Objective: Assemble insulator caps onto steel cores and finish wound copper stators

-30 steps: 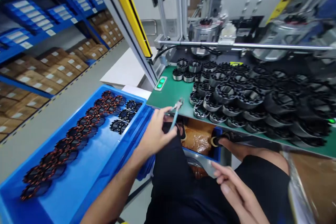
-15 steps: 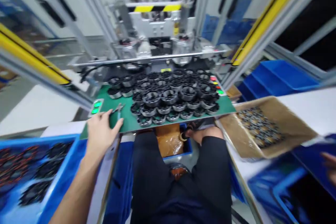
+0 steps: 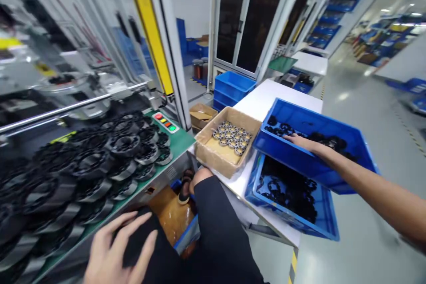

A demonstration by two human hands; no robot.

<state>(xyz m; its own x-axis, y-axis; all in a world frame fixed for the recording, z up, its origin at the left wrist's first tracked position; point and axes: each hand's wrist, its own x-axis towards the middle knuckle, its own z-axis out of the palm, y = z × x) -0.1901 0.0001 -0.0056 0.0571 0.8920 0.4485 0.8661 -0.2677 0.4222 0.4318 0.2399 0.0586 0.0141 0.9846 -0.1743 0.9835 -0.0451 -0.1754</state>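
Observation:
My left hand is held above my lap, near the front edge of the green worktop. Its fingers are spread and hold nothing. Off to the right, my right hand reaches over the near wall of the upper blue bin. Its visible fingers stretch out toward small black parts inside; the fingertips are partly hidden among them. On the green worktop, stacked metal rings with black inserts crowd close together, left of my left hand.
A cardboard box with rows of metal rings stands on the white table. Below the upper bin sits a lower blue bin with black ring parts. A yellow-striped machine post rises behind the worktop's button panel.
The view has swung to the right. My left hand has left the worktop near the pliers and is now over my lap. My right hand has come into view at the upper blue bin.

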